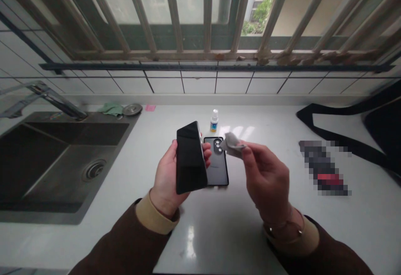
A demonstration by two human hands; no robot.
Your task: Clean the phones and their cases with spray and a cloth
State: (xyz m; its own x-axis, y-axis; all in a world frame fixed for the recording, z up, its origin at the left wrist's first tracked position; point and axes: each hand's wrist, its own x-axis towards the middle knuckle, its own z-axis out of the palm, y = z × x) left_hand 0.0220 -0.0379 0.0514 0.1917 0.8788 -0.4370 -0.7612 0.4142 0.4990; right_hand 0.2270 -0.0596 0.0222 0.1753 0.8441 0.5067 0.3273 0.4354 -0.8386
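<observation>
My left hand is wrapped round a black smartphone, its dark screen tilted up towards me. Pinched between the fingertips of my right hand is a crumpled grey cloth, held in the air to the right of the phone and apart from it. Below and between the hands a phone case with a black rim and camera cutouts lies on the counter, partly hidden by the phone. Just behind the case stands a small white spray bottle with a blue and orange label.
A steel sink with a tap is on the left. Behind it lie a green cloth, a round metal lid and a pink piece. A black strap and a pixelated item lie right on the white counter.
</observation>
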